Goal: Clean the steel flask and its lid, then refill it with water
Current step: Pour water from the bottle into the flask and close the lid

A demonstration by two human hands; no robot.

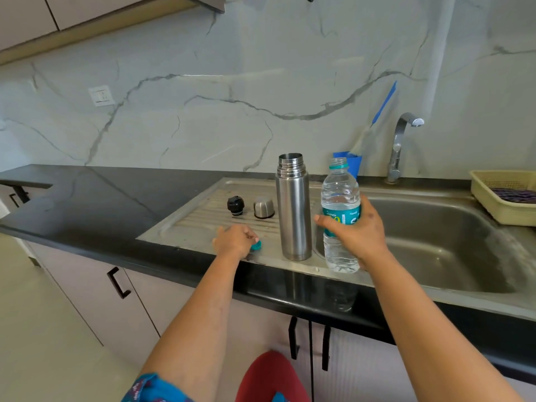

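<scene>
The steel flask (293,207) stands upright and uncapped on the sink's ribbed drainboard (197,224). Its black stopper (235,205) and steel cup lid (263,207) sit apart on the drainboard to its left. My right hand (358,233) grips a clear plastic water bottle (340,198), open at the top, just right of the flask. My left hand (236,240) pinches the bottle's teal cap (256,245) low over the drainboard's front edge.
A steel sink basin (435,239) lies to the right with a tap (401,143) behind it. A blue holder with a bottle brush (352,162) stands by the wall. A cream basket (504,195) sits at far right. Black counter (87,204) stretches left.
</scene>
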